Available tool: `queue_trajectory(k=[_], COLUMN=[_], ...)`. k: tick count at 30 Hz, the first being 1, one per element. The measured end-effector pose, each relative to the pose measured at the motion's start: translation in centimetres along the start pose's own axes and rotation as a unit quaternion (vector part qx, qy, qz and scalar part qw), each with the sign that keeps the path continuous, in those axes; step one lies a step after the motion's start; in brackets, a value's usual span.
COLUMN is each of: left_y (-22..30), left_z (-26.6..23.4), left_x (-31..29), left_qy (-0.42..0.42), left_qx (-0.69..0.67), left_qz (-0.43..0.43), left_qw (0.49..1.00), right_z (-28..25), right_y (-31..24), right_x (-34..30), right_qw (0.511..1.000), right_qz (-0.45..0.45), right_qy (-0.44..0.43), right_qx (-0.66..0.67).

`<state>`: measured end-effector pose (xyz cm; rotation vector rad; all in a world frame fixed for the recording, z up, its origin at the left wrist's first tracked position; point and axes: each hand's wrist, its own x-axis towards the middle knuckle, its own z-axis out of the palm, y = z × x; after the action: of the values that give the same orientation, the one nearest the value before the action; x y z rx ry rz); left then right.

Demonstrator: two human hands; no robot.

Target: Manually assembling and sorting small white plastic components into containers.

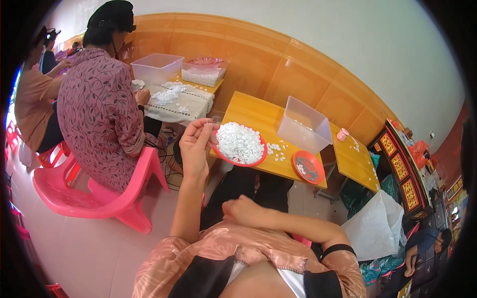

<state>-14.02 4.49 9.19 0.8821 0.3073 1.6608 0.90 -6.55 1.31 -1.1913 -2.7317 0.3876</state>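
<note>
My left hand (195, 145) is raised and grips the rim of a red plate (247, 162) heaped with small white pieces (239, 142), held above the near edge of a yellow wooden table (251, 112). My right hand (242, 209) rests closed against my lap, low in the picture, holding nothing that I can see. A few white pieces (276, 150) lie loose on the table beside the plate.
A clear plastic tub (304, 125) and a second red plate (308, 167) stand on the table, a pink cup (342, 134) behind. A person in a patterned shirt (99, 114) sits on a pink plastic chair (94, 196) at another table with tubs (156, 67).
</note>
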Motion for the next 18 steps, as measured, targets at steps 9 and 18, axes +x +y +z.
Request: queue_trajectory(k=[9,18], left_y=[0.7,0.4], left_z=[-0.9,-0.9], left_x=[0.3,0.2], left_qy=[0.029,0.025], left_qx=[-0.003,0.003], left_qz=[0.021,0.025], left_qw=[0.999,0.999], right_z=[-0.9,-3.0], right_y=[-0.9,-0.4], right_x=[-4.5,-9.4], right_qw=[0.964,0.921], right_qz=[-0.160,-0.097], right_qy=[0.002,-0.139], right_qx=[0.213,0.350])
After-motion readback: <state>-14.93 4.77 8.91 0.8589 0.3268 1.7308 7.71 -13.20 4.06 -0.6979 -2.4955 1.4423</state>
